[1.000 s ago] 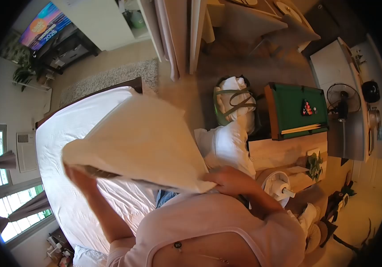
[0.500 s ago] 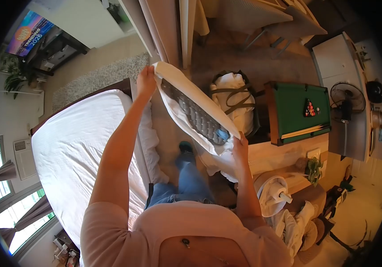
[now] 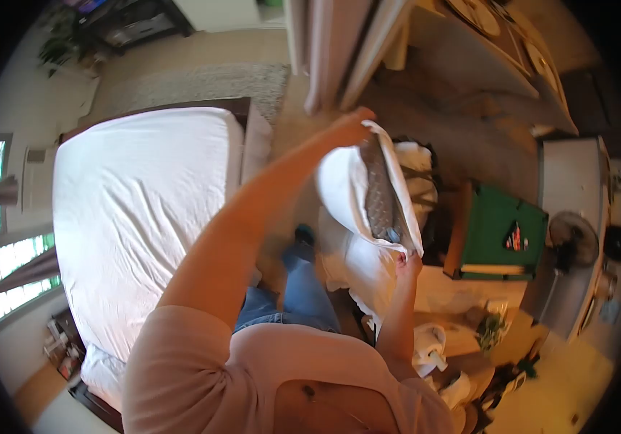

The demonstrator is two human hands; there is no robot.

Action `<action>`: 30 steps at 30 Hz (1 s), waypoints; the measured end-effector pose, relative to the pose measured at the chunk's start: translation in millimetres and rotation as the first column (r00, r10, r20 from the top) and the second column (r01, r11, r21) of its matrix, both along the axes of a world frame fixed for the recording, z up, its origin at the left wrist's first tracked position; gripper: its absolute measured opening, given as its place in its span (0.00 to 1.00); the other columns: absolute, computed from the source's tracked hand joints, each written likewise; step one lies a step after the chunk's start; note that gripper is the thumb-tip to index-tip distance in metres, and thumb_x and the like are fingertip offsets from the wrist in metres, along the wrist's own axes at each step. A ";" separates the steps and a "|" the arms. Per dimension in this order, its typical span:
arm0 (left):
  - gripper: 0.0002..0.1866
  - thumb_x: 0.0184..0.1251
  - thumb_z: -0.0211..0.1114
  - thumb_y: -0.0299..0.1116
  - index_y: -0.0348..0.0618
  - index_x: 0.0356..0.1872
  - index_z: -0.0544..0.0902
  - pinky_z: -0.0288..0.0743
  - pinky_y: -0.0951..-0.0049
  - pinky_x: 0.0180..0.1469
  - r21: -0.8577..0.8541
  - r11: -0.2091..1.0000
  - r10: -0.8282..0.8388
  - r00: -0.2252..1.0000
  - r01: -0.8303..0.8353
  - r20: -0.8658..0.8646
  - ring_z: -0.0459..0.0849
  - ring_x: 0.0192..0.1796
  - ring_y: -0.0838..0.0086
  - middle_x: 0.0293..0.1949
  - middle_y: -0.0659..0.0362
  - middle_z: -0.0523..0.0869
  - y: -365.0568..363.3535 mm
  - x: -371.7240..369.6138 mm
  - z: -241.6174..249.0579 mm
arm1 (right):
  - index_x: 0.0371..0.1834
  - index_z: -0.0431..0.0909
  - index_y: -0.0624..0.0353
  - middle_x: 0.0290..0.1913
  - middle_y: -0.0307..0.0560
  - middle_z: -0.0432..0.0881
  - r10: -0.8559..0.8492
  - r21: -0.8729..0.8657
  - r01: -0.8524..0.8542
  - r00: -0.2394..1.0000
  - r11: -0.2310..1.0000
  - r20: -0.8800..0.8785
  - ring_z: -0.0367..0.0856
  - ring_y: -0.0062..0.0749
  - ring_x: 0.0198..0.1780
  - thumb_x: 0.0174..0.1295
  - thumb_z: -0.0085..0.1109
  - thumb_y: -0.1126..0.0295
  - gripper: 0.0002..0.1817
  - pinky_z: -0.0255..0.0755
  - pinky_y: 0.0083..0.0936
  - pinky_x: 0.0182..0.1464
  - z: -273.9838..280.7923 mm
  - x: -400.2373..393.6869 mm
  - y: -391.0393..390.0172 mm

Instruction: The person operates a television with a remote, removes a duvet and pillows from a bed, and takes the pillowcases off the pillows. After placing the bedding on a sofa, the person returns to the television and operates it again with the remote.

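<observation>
A white pillowcase (image 3: 343, 181) hangs in front of me with its opening toward me. Inside it shows a grey quilted pillow (image 3: 379, 192), with a small blue patch (image 3: 393, 234) near its lower end. My left hand (image 3: 356, 124) is closed on the far upper corner of the case opening. At the near lower corner, my right hand (image 3: 409, 265) pinches the edge of the fabric. How deep the pillow sits is hidden by the cloth.
To the left is a bed (image 3: 137, 195) with a wrinkled white sheet. A bag (image 3: 419, 173) stuffed with white cloth stands beyond the pillowcase, near a small green pool table (image 3: 502, 224). A fan (image 3: 572, 242) is at right, and a curtain (image 3: 332, 50) hangs ahead.
My hands have swung the pillowcase and pillow to the right and turned them more upright. The view has shifted too. Both hands keep their hold on the corners.
</observation>
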State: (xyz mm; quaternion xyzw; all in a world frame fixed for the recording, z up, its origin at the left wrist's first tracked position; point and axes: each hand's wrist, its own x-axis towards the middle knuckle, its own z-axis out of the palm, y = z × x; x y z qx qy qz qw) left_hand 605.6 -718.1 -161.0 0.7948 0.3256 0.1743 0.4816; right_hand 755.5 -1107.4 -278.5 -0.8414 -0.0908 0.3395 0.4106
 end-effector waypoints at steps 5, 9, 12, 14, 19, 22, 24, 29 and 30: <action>0.17 0.57 0.57 0.39 0.39 0.43 0.72 0.69 0.59 0.42 -0.136 0.986 -0.106 0.992 0.096 -0.070 0.77 0.41 0.56 0.35 0.47 0.79 -68.4 -83.9 5.0 | 0.28 0.73 0.61 0.23 0.46 0.75 0.066 -0.167 -0.051 0.994 0.985 0.085 0.76 0.33 0.24 0.51 0.55 0.67 0.09 0.71 0.27 0.21 -74.2 39.5 13.4; 0.14 0.57 0.54 0.38 0.41 0.41 0.73 0.71 0.61 0.42 -0.039 0.995 -0.096 0.899 0.088 -0.428 0.78 0.42 0.56 0.40 0.48 0.79 -163.7 -237.4 -91.0 | 0.29 0.74 0.66 0.28 0.49 0.75 -0.538 -0.116 0.534 0.771 0.838 -0.341 0.77 0.37 0.28 0.49 0.57 0.66 0.12 0.74 0.29 0.27 -49.4 76.9 51.4; 0.17 0.59 0.52 0.43 0.40 0.41 0.74 0.72 0.59 0.42 -0.351 0.921 -0.156 0.668 -0.167 -0.727 0.79 0.44 0.58 0.41 0.48 0.80 -229.1 -340.2 -49.0 | 0.38 0.72 0.66 0.39 0.54 0.73 -0.431 -0.250 0.386 0.889 0.888 -0.157 0.77 0.39 0.37 0.51 0.55 0.65 0.16 0.76 0.33 0.33 -10.9 70.0 76.6; 0.18 0.58 0.52 0.41 0.38 0.43 0.74 0.70 0.57 0.45 -0.304 0.935 -0.150 0.572 -0.183 -0.807 0.76 0.46 0.52 0.41 0.43 0.78 -298.0 -423.7 -115.3 | 0.47 0.68 0.62 0.49 0.58 0.68 -0.324 -0.443 0.342 0.939 0.829 0.119 0.74 0.43 0.45 0.52 0.53 0.65 0.20 0.73 0.38 0.40 10.2 51.4 102.0; 0.19 0.57 0.52 0.43 0.39 0.44 0.74 0.69 0.59 0.48 -0.145 0.475 0.510 0.406 -0.868 -0.758 0.76 0.46 0.52 0.41 0.44 0.79 -383.8 -495.0 -37.8 | 0.59 0.58 0.52 0.59 0.60 0.58 0.321 -0.565 0.216 0.641 0.796 0.698 0.65 0.51 0.56 0.50 0.54 0.63 0.31 0.65 0.44 0.50 55.3 -49.3 163.6; 0.18 0.59 0.52 0.43 0.42 0.44 0.74 0.69 0.60 0.48 -0.094 0.287 0.689 0.274 -0.953 -0.671 0.76 0.46 0.52 0.40 0.44 0.79 -445.1 -527.0 -70.2 | 0.56 0.62 0.60 0.55 0.61 0.62 0.562 -0.516 -0.280 0.620 0.810 0.547 0.65 0.52 0.55 0.50 0.55 0.61 0.29 0.63 0.38 0.53 65.5 -133.2 210.7; 0.17 0.59 0.53 0.43 0.43 0.44 0.74 0.69 0.61 0.47 -0.057 0.227 0.772 0.216 -0.972 -0.598 0.77 0.45 0.53 0.39 0.45 0.80 -486.2 -530.8 -75.7 | 0.49 0.69 0.65 0.52 0.61 0.68 0.751 -0.150 -0.798 0.460 0.583 0.473 0.67 0.51 0.53 0.51 0.52 0.68 0.21 0.62 0.36 0.55 10.0 -166.0 238.1; 0.18 0.59 0.52 0.43 0.38 0.40 0.74 0.70 0.62 0.43 -0.265 -0.045 0.799 0.125 -0.963 -0.589 0.79 0.39 0.54 0.33 0.45 0.80 -611.3 -544.7 -91.1 | 0.39 0.75 0.64 0.33 0.50 0.79 0.918 0.026 -0.995 0.100 0.097 0.385 0.77 0.33 0.34 0.54 0.52 0.67 0.13 0.71 0.27 0.38 52.9 -376.8 245.0; 0.18 0.58 0.53 0.43 0.37 0.41 0.74 0.70 0.63 0.44 -0.264 -0.118 0.815 0.059 -0.957 -0.577 0.79 0.41 0.55 0.34 0.45 0.80 -640.3 -544.2 -90.7 | 0.39 0.75 0.63 0.33 0.50 0.79 0.910 0.028 -0.999 0.033 0.024 0.413 0.77 0.32 0.34 0.55 0.51 0.66 0.13 0.71 0.27 0.37 58.4 -411.4 235.1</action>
